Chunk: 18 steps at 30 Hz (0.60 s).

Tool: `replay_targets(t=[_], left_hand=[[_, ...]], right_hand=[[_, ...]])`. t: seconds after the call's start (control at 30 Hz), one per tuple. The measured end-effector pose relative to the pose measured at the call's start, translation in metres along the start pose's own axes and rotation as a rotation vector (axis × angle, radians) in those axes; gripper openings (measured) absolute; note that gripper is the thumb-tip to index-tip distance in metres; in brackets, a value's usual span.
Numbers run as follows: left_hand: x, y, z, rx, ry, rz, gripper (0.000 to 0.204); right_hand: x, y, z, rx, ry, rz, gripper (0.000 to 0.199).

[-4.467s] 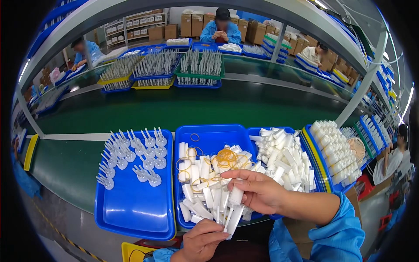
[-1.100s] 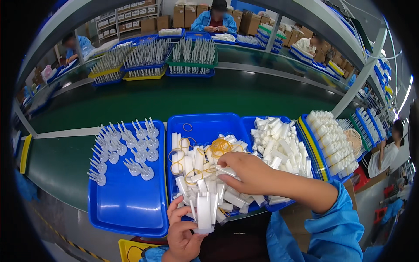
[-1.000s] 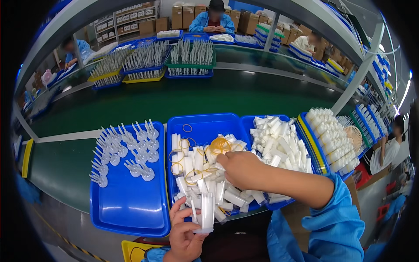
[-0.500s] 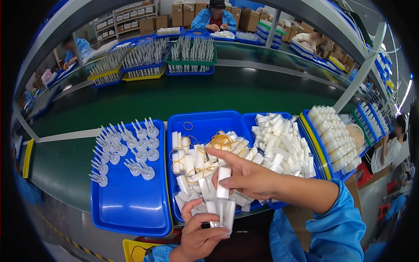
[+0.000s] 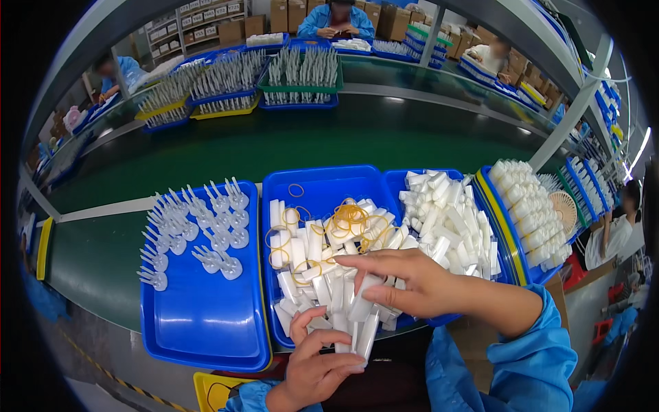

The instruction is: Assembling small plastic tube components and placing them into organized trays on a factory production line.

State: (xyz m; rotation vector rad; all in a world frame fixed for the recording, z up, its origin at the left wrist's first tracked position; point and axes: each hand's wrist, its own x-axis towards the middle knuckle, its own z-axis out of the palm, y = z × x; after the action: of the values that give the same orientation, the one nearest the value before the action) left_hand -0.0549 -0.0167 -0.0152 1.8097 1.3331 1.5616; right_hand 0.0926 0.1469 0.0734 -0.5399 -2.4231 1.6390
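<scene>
At the front of the middle blue tray (image 5: 384,182), my left hand (image 5: 319,364) is closed around a few white blocks in clear film (image 5: 368,338), held on end in a small bunch. Just above them, my right hand (image 5: 412,278) pinches another white film-wrapped block (image 5: 362,301) between thumb and fingers, tilted over the bunch. Its index finger stretches out to the left. Under and behind my hands, similar white blocks (image 5: 297,254) fill much of the tray. Yellow rubber bands (image 5: 349,218) lie heaped and scattered on top of them.
To the left, a blue tray (image 5: 206,323) holds several clusters of translucent pronged parts (image 5: 230,237). On the right are a tray heaped with white blocks (image 5: 446,220) and a tray of banded bundles (image 5: 528,213). Beyond the green belt (image 5: 384,134) stand filled trays (image 5: 298,79); co-workers sit farther back.
My right hand has shifted slightly right and down, and the block in it has tilted from upright to a slant. My left hand stays nearly in place, still holding its bunch.
</scene>
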Motion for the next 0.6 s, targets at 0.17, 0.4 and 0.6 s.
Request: replay_targets(t=[0.17,0.4,0.6], left_hand=[[-0.003,0.002,0.002,0.017,-0.013,0.024,0.017],[-0.007,0.004,0.012,0.106,0.047,0.132,0.021],[-0.012,0.003,0.012,0.12,0.068,0.103,0.021]], right_hand=[[-0.012,-0.004,0.0,0.13,0.053,0.037,0.044],[-0.026,0.013,0.012,0.305,0.103,0.135,0.044],[-0.028,0.007,0.01,0.174,0.106,0.044,0.044]])
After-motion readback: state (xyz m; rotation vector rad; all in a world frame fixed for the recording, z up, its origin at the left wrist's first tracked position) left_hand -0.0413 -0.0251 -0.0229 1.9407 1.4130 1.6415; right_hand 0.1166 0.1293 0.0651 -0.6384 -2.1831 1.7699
